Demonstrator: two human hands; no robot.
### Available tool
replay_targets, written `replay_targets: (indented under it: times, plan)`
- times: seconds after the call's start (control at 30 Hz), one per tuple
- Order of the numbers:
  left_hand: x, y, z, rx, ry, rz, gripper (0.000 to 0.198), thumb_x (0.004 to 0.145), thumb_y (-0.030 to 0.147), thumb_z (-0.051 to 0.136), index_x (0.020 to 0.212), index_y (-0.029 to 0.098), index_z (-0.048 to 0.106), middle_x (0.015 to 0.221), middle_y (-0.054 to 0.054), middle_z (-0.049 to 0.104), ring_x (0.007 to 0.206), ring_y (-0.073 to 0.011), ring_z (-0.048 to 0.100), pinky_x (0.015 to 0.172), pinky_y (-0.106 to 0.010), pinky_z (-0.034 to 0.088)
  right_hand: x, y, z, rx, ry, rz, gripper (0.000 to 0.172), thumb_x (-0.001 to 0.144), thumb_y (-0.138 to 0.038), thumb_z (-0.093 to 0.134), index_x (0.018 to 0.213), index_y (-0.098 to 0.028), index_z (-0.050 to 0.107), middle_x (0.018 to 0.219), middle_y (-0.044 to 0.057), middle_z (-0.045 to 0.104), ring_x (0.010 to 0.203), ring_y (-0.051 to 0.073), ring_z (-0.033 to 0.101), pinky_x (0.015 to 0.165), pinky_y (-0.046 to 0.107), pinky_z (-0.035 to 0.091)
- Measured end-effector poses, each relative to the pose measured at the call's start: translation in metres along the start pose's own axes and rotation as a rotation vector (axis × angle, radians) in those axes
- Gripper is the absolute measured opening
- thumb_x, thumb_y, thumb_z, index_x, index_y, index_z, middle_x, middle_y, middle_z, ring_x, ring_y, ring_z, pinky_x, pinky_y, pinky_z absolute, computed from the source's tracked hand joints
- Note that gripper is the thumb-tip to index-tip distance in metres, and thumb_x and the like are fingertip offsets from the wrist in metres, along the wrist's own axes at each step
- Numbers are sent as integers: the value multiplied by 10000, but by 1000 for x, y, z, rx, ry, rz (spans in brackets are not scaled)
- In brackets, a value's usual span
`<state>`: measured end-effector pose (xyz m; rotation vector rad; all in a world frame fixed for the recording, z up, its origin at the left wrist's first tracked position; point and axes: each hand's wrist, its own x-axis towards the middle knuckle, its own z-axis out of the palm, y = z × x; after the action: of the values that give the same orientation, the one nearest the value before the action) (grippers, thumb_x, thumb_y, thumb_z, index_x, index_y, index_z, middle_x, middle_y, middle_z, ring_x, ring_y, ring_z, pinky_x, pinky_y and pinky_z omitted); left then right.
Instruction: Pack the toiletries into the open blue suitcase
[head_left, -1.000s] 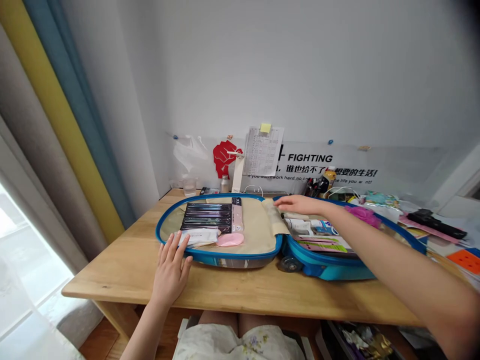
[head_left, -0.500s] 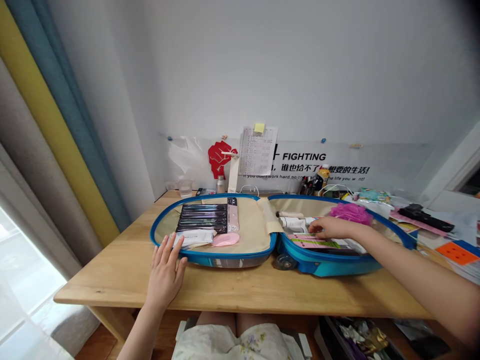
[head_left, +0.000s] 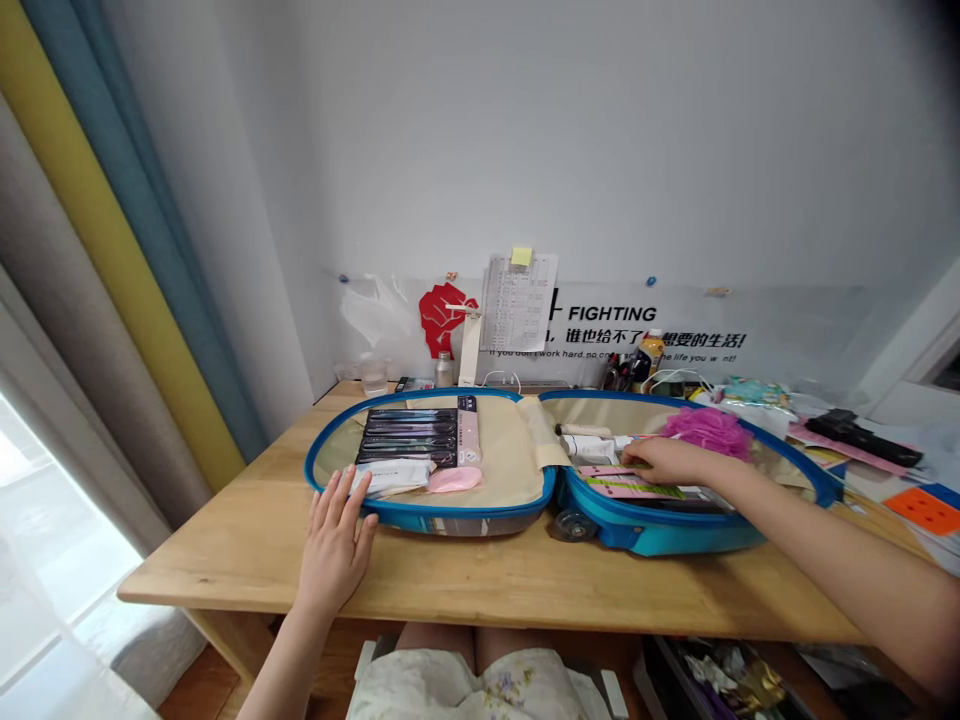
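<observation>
Across the table [head_left: 465,590] lay an open blue suitcase [head_left: 502,450]. Inside, a pink-and-green packet [head_left: 615,485] lay partly beneath the right hand [head_left: 664,460], a white tube [head_left: 589,446] left of the fingertips; whether they grasped anything, I couldn't tell. The left hand [head_left: 335,545], unclenched, rested at the near rim.

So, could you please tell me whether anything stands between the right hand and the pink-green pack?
Nothing visible does: the right hand is close by the pink-green pack, and the magenta puff lies beyond.
</observation>
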<state>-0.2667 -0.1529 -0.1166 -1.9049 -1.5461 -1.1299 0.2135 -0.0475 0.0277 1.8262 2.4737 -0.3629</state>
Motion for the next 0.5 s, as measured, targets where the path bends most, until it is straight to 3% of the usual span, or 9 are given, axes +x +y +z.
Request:
replay_targets:
  times: [0.13, 0.23, 0.37, 0.5]
  plan:
    - [0, -1, 0, 9, -6, 0, 545, 969, 314, 374, 1499, 277, 255, 1503, -109, 391, 1427, -271, 275, 1144, -496, 238, -3, 7, -12, 18, 27, 21, 121, 657, -180, 628, 769, -224, 640, 895, 109, 703, 801, 266, 630, 734, 342, 439]
    - [0, -1, 1, 6, -7, -9, 536, 968, 328, 369, 1493, 270, 276, 1497, -107, 402, 1426, -272, 277, 1148, -496, 233, -7, -2, -30, 85, 64, 9, 154, 730, -295, 602, 854, -212, 641, 907, 95, 696, 832, 243, 625, 744, 318, 445]
    - [0, 0, 1, -4, -10, -20, 531, 968, 329, 368, 1489, 267, 285, 1498, -109, 400, 1427, -276, 274, 1150, -506, 224, -2, -49, -47, 131, 44, -139, 277, 797, -414, 531, 965, -216, 629, 966, 50, 688, 868, 210, 621, 752, 292, 460]
    - [0, 1, 0, 0, -4, -8, 533, 968, 321, 380, 1489, 276, 279, 1495, -109, 402, 1424, -277, 278, 1148, -507, 228, 27, -115, -38, 18, -11, -309, 265, 791, -309, 544, 1005, -210, 665, 1000, 49, 702, 882, 194, 630, 762, 269, 463]
